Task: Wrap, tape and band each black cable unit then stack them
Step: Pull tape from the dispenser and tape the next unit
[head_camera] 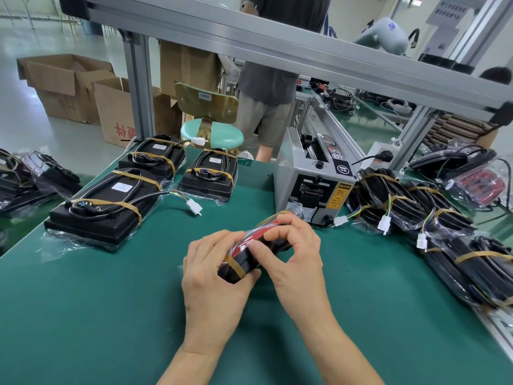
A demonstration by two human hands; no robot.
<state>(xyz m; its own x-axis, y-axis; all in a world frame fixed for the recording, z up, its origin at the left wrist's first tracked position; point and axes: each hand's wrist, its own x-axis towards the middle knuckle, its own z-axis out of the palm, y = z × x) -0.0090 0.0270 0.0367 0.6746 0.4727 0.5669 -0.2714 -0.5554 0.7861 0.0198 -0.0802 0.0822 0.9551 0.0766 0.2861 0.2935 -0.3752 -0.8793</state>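
I see two bare hands and two bare arms. The left hand (213, 269) has no glove, no ring and no watch. The right hand (291, 255) is bare too. The nails are short and plain, with no paint. No sleeve shows on either arm. Both wrists are bare, with no band.

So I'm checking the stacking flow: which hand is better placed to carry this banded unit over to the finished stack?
Probably the left hand: it grips the unit from the side nearer the stack, while the right hand only pinches its top.
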